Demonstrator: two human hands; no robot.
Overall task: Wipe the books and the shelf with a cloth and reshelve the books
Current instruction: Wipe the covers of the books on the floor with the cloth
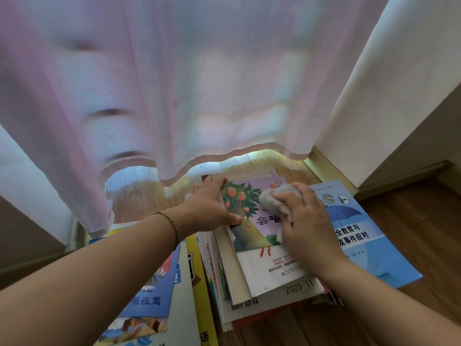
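Head view: both hands work over a stack of books (262, 295) lying on the wooden floor (411, 221), below a sheer curtain (174, 83).
Task thing: the top book (252, 221), tree picture on its cover, lies flat on the stack; its long axis runs from 12 o'clock to 6 o'clock, leaning slightly toward 5.
Left hand (212, 206): sits at 9 o'clock of the top book; the thumb presses the cover near the spine edge while the other fingers reach past the far corner at 11 o'clock. It holds the book steady.
Right hand (304, 221): nearer to the cover centre; its fingers curl round a grey cloth (277, 198), which rests on the cover's 1 o'clock area.
Uncovered cover: lies toward 6 o'clock and 9 o'clock from the cloth.
Edges: the spine edge is bounded by the left thumb; at 3 o'clock a blue book (369, 236) lies just beside the stack, partly under it.
Open room: judged best for strokes along the long axis, toward 6 o'clock.
Other books: loose books (154, 295) lie at 8 o'clock.
Shelf: not in view.
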